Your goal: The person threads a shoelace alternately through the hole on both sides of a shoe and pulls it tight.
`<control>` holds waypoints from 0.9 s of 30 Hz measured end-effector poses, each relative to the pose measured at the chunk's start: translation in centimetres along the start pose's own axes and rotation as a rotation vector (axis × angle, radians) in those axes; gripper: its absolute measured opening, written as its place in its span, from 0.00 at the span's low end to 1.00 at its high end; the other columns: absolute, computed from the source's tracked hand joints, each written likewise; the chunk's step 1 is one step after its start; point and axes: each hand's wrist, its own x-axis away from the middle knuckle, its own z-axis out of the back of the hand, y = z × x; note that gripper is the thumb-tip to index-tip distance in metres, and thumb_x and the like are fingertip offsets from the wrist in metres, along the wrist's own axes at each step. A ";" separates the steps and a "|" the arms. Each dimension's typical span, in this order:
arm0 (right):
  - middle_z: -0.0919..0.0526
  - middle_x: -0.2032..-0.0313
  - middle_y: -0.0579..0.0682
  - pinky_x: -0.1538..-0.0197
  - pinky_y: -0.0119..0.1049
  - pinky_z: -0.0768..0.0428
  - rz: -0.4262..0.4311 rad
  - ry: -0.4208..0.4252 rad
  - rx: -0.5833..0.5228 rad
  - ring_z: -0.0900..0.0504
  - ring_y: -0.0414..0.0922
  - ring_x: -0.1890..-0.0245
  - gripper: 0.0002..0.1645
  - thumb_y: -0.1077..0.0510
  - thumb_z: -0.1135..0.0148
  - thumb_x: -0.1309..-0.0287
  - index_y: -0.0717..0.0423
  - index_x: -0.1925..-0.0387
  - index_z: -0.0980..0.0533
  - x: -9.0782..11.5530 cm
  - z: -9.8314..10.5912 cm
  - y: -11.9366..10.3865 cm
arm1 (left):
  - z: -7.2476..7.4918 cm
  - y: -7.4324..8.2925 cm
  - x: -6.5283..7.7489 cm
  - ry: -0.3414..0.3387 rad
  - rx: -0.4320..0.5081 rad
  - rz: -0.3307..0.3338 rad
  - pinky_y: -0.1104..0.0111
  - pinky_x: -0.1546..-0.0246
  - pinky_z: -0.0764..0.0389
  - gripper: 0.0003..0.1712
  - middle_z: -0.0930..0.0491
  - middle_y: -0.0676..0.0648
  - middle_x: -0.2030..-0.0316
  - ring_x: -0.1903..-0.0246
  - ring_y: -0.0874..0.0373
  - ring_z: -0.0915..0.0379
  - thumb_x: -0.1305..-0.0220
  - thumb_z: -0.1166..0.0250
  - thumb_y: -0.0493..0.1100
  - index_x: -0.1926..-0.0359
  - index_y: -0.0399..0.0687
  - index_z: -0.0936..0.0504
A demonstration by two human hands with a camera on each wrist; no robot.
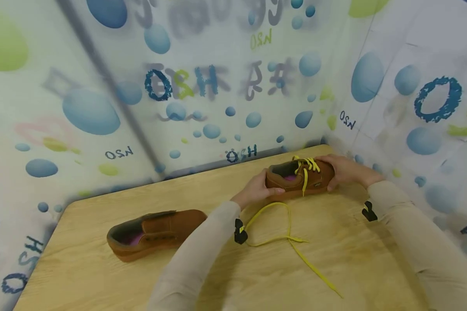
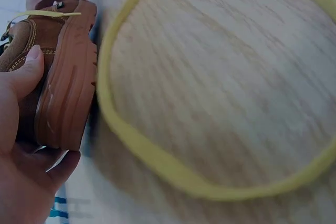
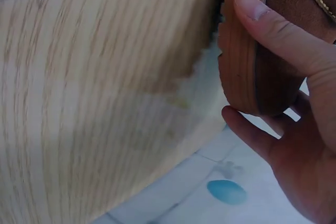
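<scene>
A brown shoe [image 1: 320, 178] with a yellow shoelace [image 1: 310, 164] threaded through it is at the back right of the table, gripped at both ends. My left hand [image 1: 258, 189] holds its heel, the thumb along the near side. Round the toe curls my right hand [image 1: 343, 169]; in the right wrist view its thumb presses the sole's edge [image 3: 239, 61]. A second brown shoe [image 1: 159, 229], with no lace in its eyelets, lies at the left, its toe partly hidden behind my left sleeve. A loose yellow shoelace [image 1: 307, 261] lies looped on the wood between my forearms.
The wooden table [image 1: 89, 233] meets a white curtain [image 1: 202, 142] printed with blue and green drops at its back edge. Another printed wall [image 1: 404, 172] stands close on the right. Black wrist cameras [image 1: 240, 232] sit under both cuffs.
</scene>
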 end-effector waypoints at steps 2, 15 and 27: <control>0.32 0.35 0.70 0.37 0.62 0.31 -0.001 -0.026 0.000 0.31 0.68 0.37 0.67 0.53 0.14 0.70 0.59 0.28 0.41 -0.5 0.4 -0.9 | 0.7 0.1 0.7 0.012 -0.002 0.008 0.59 0.38 0.25 0.37 0.23 0.48 0.42 0.40 0.53 0.26 0.39 0.32 0.60 0.35 0.52 0.34; 0.43 0.31 0.75 0.36 0.67 0.33 -0.062 -0.046 0.066 0.38 0.74 0.35 0.70 0.54 0.17 0.61 0.62 0.24 0.52 -1.2 0.5 -4.8 | 4.6 1.1 3.6 -0.034 -0.130 0.085 0.57 0.29 0.33 0.53 0.39 0.42 0.26 0.28 0.49 0.39 0.35 0.39 0.66 0.22 0.46 0.53; 0.26 0.42 0.70 0.50 0.62 0.25 0.018 0.287 0.150 0.26 0.66 0.47 0.36 0.62 0.34 0.42 0.62 0.33 0.34 3.6 2.1 -11.7 | 13.9 3.4 14.6 0.141 -0.429 0.085 0.54 0.28 0.35 0.53 0.43 0.48 0.24 0.26 0.50 0.42 0.35 0.39 0.66 0.21 0.52 0.56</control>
